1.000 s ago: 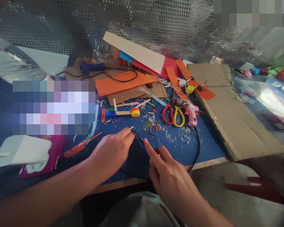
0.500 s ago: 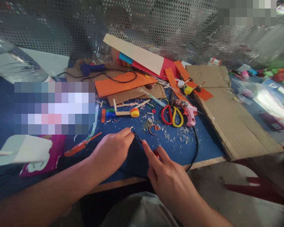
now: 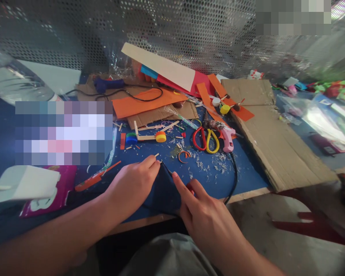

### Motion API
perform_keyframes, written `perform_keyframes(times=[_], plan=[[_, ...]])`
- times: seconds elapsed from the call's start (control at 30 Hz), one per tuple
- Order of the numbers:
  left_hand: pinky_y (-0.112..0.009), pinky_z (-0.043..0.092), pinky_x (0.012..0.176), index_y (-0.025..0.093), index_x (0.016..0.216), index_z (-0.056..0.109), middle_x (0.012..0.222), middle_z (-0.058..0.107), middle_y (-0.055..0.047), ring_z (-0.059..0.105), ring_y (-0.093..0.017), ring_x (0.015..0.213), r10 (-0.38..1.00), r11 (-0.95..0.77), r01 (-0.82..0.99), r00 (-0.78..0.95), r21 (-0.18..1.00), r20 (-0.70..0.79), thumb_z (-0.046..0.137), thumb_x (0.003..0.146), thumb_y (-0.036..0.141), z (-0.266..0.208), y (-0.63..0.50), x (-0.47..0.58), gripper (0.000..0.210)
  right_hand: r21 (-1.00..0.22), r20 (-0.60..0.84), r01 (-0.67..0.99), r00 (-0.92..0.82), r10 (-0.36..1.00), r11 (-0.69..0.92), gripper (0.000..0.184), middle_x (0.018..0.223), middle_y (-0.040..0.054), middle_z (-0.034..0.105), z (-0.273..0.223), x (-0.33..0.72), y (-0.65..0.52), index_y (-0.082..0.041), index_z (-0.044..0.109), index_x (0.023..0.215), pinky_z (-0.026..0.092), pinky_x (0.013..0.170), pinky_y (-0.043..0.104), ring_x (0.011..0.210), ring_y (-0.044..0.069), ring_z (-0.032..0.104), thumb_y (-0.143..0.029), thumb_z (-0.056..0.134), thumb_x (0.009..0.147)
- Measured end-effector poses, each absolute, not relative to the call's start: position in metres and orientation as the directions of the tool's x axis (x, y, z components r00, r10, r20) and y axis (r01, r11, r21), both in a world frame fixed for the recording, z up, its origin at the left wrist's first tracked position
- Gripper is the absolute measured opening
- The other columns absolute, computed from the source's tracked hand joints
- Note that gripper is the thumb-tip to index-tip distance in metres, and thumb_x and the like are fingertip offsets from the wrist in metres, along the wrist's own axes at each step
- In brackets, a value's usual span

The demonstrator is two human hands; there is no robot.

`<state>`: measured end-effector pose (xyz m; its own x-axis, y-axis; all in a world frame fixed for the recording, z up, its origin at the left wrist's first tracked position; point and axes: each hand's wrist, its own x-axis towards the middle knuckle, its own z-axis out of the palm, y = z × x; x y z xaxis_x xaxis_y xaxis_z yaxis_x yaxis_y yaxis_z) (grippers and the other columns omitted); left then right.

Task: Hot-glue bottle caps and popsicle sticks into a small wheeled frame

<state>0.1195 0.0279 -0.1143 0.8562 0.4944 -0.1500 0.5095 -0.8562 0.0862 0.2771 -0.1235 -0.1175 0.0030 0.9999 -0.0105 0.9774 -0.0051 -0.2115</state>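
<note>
My left hand [image 3: 135, 180] is closed in a pinch around a thin wooden stick [image 3: 157, 155], whose pale end pokes out above the fingers. My right hand [image 3: 198, 199] grips a thin dark pointed tool [image 3: 167, 169] with a bit of red at its handle; its exact kind is hidden. My index finger lies along the tool, and its tip is right by my left fingertips; I cannot tell if it touches the stick. Beyond the hands, a small frame of wooden sticks [image 3: 146, 137] lies with a yellow-and-orange cap [image 3: 161, 137] at one end.
Red-and-yellow-handled scissors [image 3: 206, 140] and a pink glue gun [image 3: 227, 138] with a black cord lie right of centre. Cardboard [image 3: 278, 142] covers the right side. An orange cutter [image 3: 89, 182] and a white charger [image 3: 25, 182] are left. White shavings [image 3: 215, 165] litter the blue table [image 3: 149, 153].
The view has shifted slightly, so the table items appear a little further left. The tool's tip has moved slightly at my left fingertips; both hands keep their grip.
</note>
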Motion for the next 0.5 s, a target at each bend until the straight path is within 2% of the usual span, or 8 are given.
perform_keyframes(times=[0.23, 0.37, 0.5], plan=[[-0.032, 0.064, 0.072, 0.011, 0.116, 0.070, 0.109, 0.069, -0.011, 0.074, -0.022, 0.088, 0.499, -0.860, 0.507, 0.860, 0.056, -0.109, 0.049, 0.091, -0.002, -0.115, 0.028, 0.117, 0.035, -0.346, 0.039, 0.937, 0.064, 0.997, -0.046, 0.060, 0.105, 0.0104, 0.065, -0.111, 0.289, -0.127, -0.019, 0.041, 0.160, 0.061, 0.057, 0.033, 0.061, 0.017, 0.067, -0.016, 0.039, 0.100], [-0.030, 0.060, 0.062, 0.014, 0.109, 0.071, 0.100, 0.068, -0.007, 0.072, -0.021, 0.080, 0.537, -0.837, 0.542, 0.840, 0.073, -0.078, 0.049, 0.094, 0.003, -0.113, 0.029, 0.117, 0.029, -0.357, 0.023, 0.933, 0.050, 0.999, -0.038, 0.060, 0.106, 0.0112, 0.065, -0.114, 0.286, -0.120, -0.019, 0.043, 0.159, 0.062, 0.059, 0.034, 0.065, 0.019, 0.069, -0.014, 0.037, 0.099], [-0.027, 0.057, 0.060, 0.016, 0.105, 0.071, 0.096, 0.067, -0.005, 0.070, -0.018, 0.072, 0.557, -0.822, 0.559, 0.829, 0.110, -0.050, 0.047, 0.098, 0.006, -0.115, 0.029, 0.116, 0.026, -0.344, 0.000, 0.938, 0.031, 1.000, -0.029, 0.060, 0.109, 0.0109, 0.066, -0.117, 0.282, -0.116, -0.019, 0.042, 0.159, 0.062, 0.057, 0.033, 0.063, 0.018, 0.069, -0.014, 0.038, 0.100]])
